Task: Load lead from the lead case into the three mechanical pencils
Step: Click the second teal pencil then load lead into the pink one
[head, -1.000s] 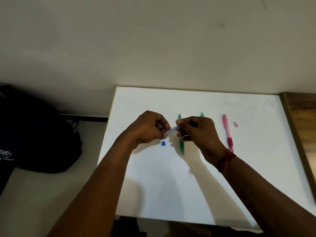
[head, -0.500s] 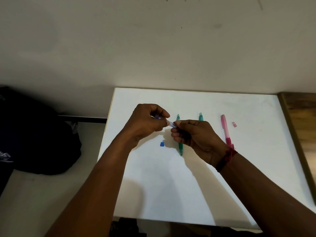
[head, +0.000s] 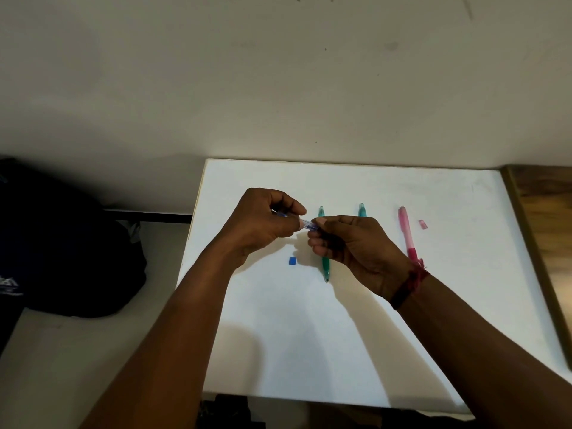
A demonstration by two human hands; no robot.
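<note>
Clear lead case (head: 309, 225) has shifted up into the left hand (head: 269, 224), fingers clamped on it; right hand (head: 353, 246) pinches its end, probably extracting from it.

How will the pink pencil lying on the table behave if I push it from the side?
The pink pencil looks slim and round, so a sideways push would probably roll it over the smooth white table. It seems to be light plastic, so it should lift easily and stay stiff. Whether a clip would stop the rolling, I cannot tell.
</note>
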